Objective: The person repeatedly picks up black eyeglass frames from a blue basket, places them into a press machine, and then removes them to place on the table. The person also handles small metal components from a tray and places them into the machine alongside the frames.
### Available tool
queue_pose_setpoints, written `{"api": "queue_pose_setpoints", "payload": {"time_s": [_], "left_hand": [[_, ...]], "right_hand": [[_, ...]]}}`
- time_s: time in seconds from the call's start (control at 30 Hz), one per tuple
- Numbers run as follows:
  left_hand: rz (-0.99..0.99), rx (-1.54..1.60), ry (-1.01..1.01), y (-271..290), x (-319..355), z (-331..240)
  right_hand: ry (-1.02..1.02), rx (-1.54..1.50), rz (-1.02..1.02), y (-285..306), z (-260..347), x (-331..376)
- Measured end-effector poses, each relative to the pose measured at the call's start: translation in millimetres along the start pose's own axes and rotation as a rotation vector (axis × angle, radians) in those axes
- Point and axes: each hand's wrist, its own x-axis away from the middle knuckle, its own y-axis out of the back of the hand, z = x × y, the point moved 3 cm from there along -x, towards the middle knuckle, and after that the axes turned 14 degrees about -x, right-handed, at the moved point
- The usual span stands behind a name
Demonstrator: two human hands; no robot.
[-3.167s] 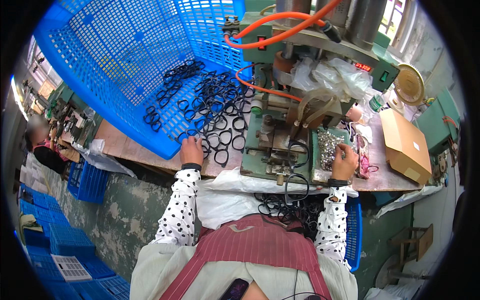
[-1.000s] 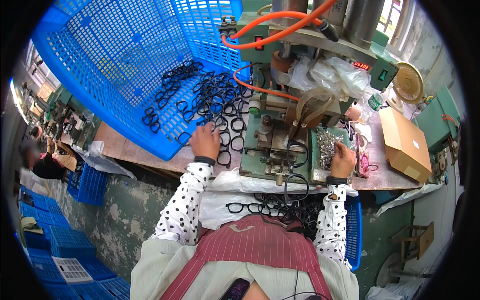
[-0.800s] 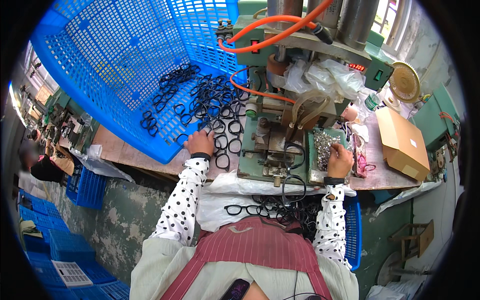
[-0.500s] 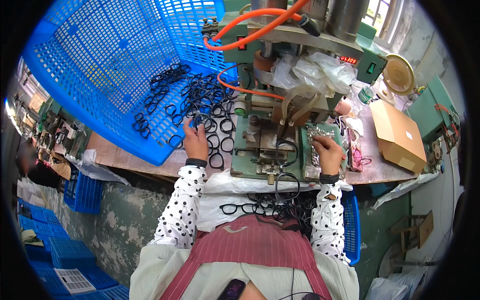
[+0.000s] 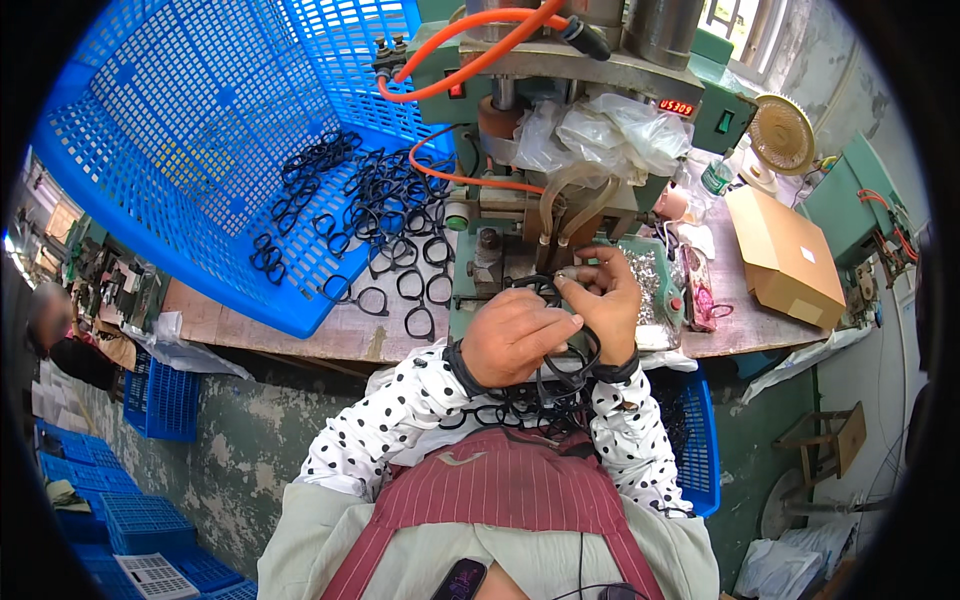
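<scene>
Curled left hand (image 5: 512, 338), bent right hand (image 5: 608, 305), both at black eyeglass frames (image 5: 575, 379), clamping unclear

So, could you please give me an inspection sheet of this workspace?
Surface: worn bench with a large blue basket and a green machine.
Work items: black frames inside the basket and loose beside it; small shiny pieces right of the machine.
Clutter: crumpled clear plastic on the machine; cardboard box at right.
Grip: left hand and right hand close together at the machine's front; what each pinches is unclear.
Cables: orange hoses loop across the machine's upper left.
Surroundings: blue crates at left; wooden stool at right.
</scene>
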Motion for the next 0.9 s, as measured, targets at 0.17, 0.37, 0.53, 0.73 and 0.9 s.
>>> {"api": "queue_pose_setpoints", "payload": {"time_s": [0.17, 0.37, 0.53, 0.73, 0.9], "left_hand": [[0.045, 0.042, -0.069, -1.1, 7.4, -5.9], [0.109, 0.105, -0.128, 3.7, 2.4, -10.8], [0.185, 0.226, -0.123, -10.5, 1.5, 4.8], [0.208, 0.238, -0.108, -15.1, 6.0, 8.0], [0.182, 0.222, -0.109, -14.1, 9.8, 8.8]], "right_hand": [[-0.002, 0.020, -0.018, -12.3, 6.4, -5.9], [0.055, -0.045, -0.064, -12.7, -0.4, -11.3], [0.374, 0.708, -0.353, 79.9, -31.4, -38.5], [0.265, 1.151, -0.329, 133.5, -63.8, -41.1], [0.231, 1.300, -0.260, 115.4, -82.4, -38.4]]}}
